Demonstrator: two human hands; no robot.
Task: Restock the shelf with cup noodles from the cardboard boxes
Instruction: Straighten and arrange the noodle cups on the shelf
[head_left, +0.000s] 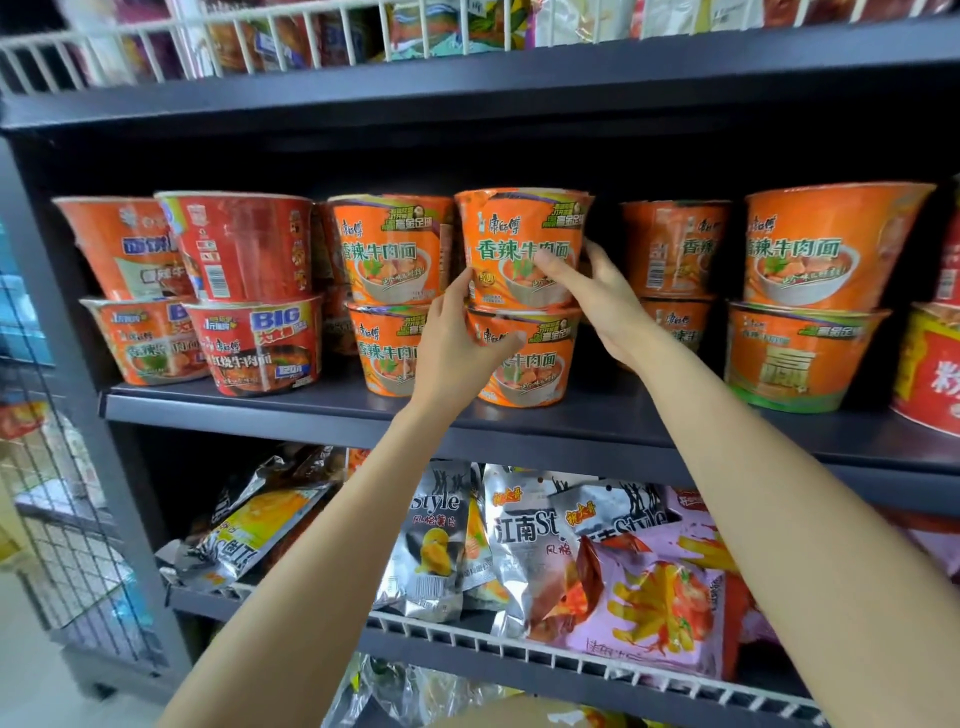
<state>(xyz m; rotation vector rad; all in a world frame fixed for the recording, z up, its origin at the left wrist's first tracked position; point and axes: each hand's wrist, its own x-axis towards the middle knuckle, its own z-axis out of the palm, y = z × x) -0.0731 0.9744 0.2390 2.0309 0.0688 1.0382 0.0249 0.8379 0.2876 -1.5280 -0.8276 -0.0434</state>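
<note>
On the dark middle shelf (519, 415), at the centre of view, an orange cup noodle (519, 244) sits stacked atop a lower orange cup (524, 358). Left hand (452, 348) comes in from 7 o'clock, fingers curled against the upper cup's base and the lower cup's rim. Right hand (597, 301) reaches from 4 o'clock, fingers spread around the upper cup's right side. At 9 o'clock stand red cups (244, 244); at 6 o'clock lie snack bags (545, 545).
</note>
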